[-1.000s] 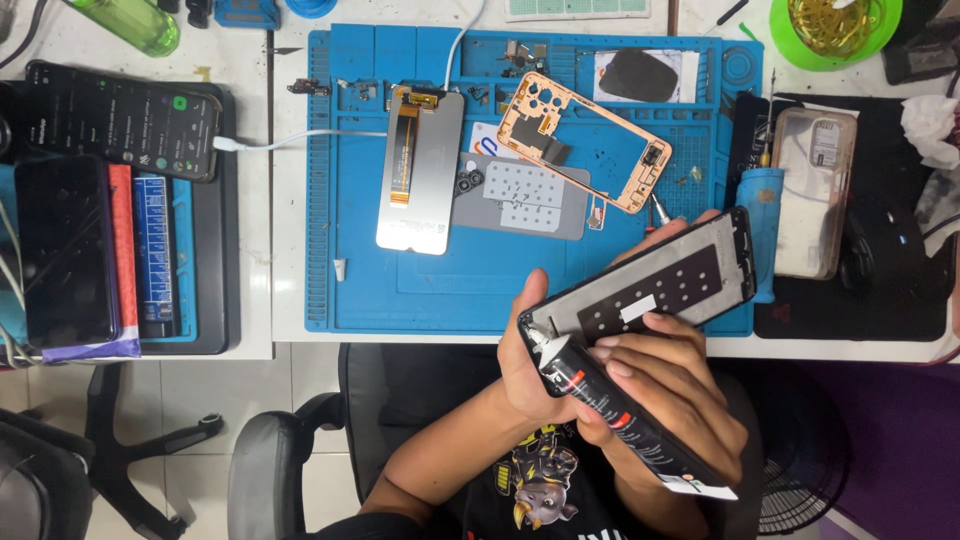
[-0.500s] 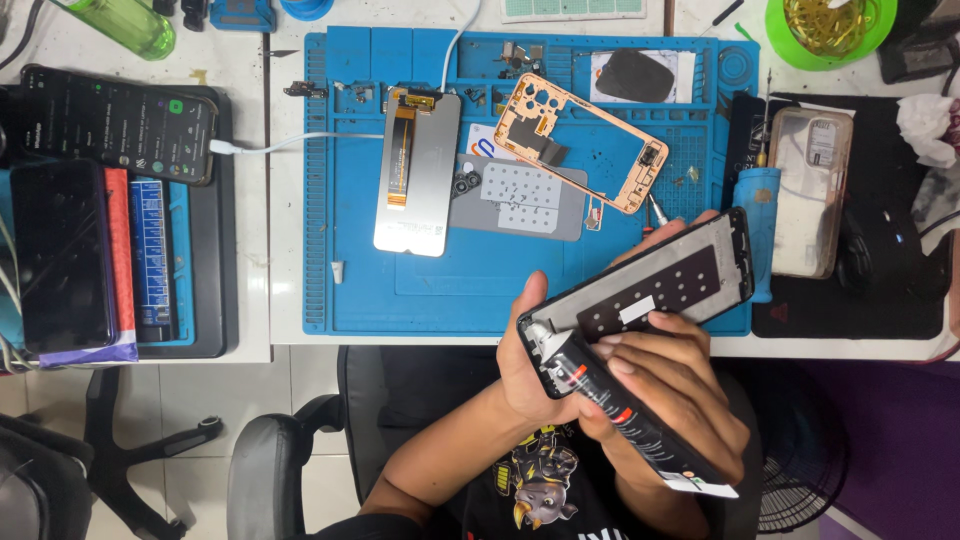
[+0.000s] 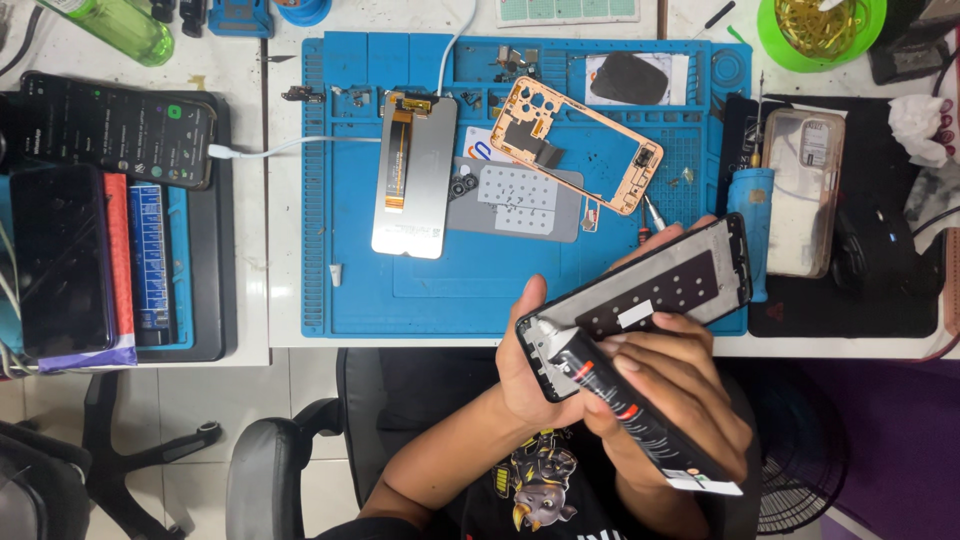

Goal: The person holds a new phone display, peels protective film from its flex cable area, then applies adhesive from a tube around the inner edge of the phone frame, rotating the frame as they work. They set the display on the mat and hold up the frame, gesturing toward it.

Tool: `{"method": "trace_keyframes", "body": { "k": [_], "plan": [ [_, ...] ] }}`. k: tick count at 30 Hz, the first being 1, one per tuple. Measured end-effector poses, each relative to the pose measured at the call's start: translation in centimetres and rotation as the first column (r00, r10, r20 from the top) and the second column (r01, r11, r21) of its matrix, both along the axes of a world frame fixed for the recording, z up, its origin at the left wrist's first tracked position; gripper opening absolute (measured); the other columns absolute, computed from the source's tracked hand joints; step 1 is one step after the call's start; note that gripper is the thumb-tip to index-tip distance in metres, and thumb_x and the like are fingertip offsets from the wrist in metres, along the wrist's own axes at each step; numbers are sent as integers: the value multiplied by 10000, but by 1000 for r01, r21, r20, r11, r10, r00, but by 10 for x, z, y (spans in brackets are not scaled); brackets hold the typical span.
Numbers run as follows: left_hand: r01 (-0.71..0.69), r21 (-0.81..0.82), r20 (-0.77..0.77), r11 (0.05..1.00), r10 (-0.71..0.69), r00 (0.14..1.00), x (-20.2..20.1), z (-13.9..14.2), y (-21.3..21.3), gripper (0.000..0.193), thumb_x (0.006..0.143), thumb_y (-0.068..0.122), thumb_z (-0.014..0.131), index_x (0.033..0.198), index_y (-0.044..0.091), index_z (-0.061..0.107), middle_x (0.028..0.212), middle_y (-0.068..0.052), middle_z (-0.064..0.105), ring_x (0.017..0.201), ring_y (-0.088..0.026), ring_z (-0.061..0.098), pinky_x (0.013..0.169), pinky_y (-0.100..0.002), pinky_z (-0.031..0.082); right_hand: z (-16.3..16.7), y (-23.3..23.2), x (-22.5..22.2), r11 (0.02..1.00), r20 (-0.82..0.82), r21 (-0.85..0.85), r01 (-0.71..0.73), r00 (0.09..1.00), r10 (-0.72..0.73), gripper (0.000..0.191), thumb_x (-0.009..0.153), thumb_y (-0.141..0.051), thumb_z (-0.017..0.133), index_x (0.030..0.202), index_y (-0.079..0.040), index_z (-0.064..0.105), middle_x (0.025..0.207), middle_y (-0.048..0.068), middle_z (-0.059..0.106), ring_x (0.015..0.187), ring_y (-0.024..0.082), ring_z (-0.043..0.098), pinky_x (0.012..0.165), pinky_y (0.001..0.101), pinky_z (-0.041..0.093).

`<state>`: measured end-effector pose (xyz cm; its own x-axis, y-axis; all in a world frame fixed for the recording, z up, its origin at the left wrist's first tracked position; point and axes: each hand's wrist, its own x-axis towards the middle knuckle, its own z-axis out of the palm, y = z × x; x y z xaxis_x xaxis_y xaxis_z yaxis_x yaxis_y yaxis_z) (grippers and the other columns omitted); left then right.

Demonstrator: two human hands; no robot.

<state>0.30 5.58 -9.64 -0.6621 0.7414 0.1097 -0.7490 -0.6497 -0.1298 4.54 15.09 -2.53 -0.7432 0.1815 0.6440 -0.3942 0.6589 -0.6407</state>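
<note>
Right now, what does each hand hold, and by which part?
Left hand grips the black phone frame at its near end; right hand holds the black glue tube mid-body.

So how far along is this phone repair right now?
Done: the phone is apart, with the screen panel, grey plate and orange frame lying on the blue mat.
In hand: the left hand holds the black frame; the right hand presses a glue tube tip to its lower edge.
Left: every part on the mat is unfitted.
</note>
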Motion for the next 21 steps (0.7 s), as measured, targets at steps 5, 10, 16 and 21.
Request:
{"method": "trace_keyframes", "body": {
  "k": [5,10,16,21],
  "plan": [
    [15,-59,-4,998,-16,1000,-4,10,-2,911,1099,637,255,1715,-31,189,1606,-211,393,1402,-258,498,1238,-370,399,-5,5,2,1000,-3,18,-11,1000,11,319,959,-285,753,1039,9,661,941,157,744,967,291,755,1006,469,562],
    [-12,-67,-52,998,8,999,-8,21,0,917,1092,644,264,1691,-44,166,1623,-210,356,1425,-263,465,1239,-371,374,-4,7,2,1000,5,3,-1,1000,1,299,977,-249,763,1055,17,650,965,162,742,992,294,753,1024,469,553],
    [-6,-93,-120,996,-5,993,-11,30,-1,961,1057,667,281,1714,-21,146,1645,-207,305,1455,-254,422,1259,-361,343,-2,8,0,1000,-3,13,-10,1000,10,278,952,-226,770,1036,14,657,933,163,743,953,294,754,1004,467,548],
    [-10,-101,-88,995,1,996,-11,30,1,991,1049,681,286,1706,-41,117,1679,-206,292,1488,-275,413,1261,-393,337,-4,9,0,999,-33,-20,31,999,-32,304,963,-268,751,1051,4,647,945,153,739,960,286,748,1035,467,546]
  ]
}}
